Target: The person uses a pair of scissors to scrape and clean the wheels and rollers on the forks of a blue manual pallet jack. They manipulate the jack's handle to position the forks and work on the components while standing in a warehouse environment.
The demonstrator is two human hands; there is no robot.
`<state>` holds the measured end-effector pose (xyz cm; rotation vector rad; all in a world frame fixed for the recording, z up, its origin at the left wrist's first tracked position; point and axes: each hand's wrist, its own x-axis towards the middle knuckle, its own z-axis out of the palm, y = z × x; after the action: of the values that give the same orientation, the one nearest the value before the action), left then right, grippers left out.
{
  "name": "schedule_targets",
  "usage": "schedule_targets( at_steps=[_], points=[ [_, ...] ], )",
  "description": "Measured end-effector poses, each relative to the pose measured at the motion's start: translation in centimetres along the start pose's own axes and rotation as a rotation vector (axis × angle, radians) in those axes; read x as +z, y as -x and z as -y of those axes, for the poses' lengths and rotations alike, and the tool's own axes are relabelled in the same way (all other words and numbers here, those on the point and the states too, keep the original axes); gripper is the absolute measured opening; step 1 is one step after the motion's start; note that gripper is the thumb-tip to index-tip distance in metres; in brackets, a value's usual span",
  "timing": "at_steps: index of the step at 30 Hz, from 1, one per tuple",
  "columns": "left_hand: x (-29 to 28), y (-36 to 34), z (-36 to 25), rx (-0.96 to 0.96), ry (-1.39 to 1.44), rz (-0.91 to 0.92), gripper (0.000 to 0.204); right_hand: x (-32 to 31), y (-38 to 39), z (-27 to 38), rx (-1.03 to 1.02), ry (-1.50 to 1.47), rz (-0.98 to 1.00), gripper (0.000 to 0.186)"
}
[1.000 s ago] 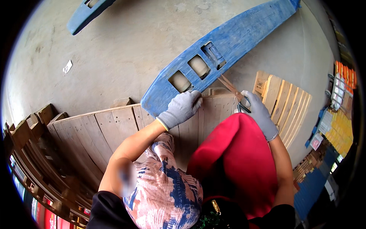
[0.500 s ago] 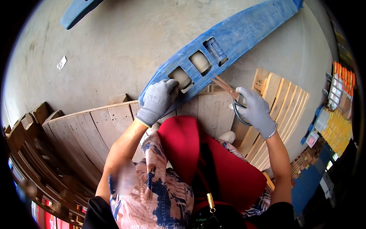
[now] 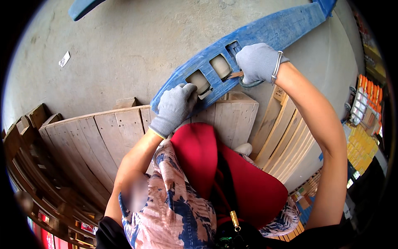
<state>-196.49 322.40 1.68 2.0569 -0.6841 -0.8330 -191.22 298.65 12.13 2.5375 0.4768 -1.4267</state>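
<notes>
Grey floor (image 3: 116, 54) beneath, right hand (image 3: 258, 62) half-hides scissors (image 3: 236, 74).

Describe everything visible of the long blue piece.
The long blue piece slants toward the upper right, its near end overlapping wooden boards. It looks scuffed; material unclear. Of three rectangular cutouts, the farthest is partly covered by the right hand, holding scissors beside the middle cutout. The left hand touches it by the nearest cutout.

Right hand (image 3: 259, 62) holding scissors (image 3: 236, 75), left hand (image 3: 177, 104) gripping blue board (image 3: 258, 35)
</notes>
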Motion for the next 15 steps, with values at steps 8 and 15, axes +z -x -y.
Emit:
schedule_targets(
  at_steps=[8, 15],
  points=[
    [0.3, -0.1, 0.7, -0.012, 0.022, -0.004, 0.015, 0.5, -0.2, -1.2, 0.026, -0.101, 0.138, 0.025],
    [0.7, -0.6, -0.1, -0.013, 0.040, 0.052, 0.014, 0.6, 0.4, -1.3, 0.039, -0.095, 0.132, 0.027]
  ],
)
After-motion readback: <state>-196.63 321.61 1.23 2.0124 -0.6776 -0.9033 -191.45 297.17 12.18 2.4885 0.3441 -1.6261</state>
